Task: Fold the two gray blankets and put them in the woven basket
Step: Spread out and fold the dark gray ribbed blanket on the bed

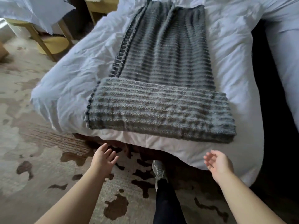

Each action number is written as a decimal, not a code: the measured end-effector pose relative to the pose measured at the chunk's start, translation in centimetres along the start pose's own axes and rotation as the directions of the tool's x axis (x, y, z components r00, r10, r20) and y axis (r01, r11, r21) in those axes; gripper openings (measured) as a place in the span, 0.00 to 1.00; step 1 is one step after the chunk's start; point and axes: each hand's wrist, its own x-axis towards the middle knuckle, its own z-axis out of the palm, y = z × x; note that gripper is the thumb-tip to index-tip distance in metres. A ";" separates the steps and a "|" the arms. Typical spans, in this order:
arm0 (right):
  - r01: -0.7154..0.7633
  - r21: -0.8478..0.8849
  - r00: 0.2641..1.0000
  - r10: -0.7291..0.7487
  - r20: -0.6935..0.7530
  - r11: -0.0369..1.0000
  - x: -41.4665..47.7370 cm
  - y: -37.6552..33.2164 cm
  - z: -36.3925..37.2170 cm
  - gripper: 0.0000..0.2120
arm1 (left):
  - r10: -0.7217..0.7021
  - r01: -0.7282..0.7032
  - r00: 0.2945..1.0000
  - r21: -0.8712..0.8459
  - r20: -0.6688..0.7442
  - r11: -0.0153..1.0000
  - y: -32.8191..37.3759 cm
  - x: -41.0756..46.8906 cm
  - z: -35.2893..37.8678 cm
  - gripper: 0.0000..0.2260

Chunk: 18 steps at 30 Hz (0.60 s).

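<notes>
A gray ribbed blanket [163,62] with a pom-pom trim lies lengthwise on the white bed [69,75]. Its near end is folded over into a thick band [160,109] close to the foot of the bed. My left hand [103,157] hovers open below the bed's edge, left of the band, touching nothing. To the right, my right hand [218,164] is open too, palm turned inward, just short of the duvet edge. Neither a second blanket nor a woven basket shows in this view.
A patterned carpet [40,167] covers the floor on the left. A wooden stool with a yellow round base [51,44] stands at the back left, draped with white bedding [42,10]. My shoe [159,170] is under the bed's foot. A second white bed [284,46] lies right.
</notes>
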 end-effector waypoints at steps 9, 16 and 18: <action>-0.113 0.054 0.988 0.106 0.113 0.992 2.4 2.5 0.9 0.12 | -0.067 0.065 0.998 -0.076 -0.021 0.995 -1.0 2.8 -0.7 0.26; -0.161 0.340 0.982 0.117 0.147 0.927 10.8 -1.0 5.5 0.25 | -0.088 0.074 0.995 -0.294 -0.035 0.953 0.8 11.8 7.3 0.30; -0.183 0.408 0.981 0.143 0.127 0.894 12.2 -1.9 6.4 0.26 | -0.088 0.065 0.995 -0.373 -0.045 0.926 1.9 13.3 9.2 0.35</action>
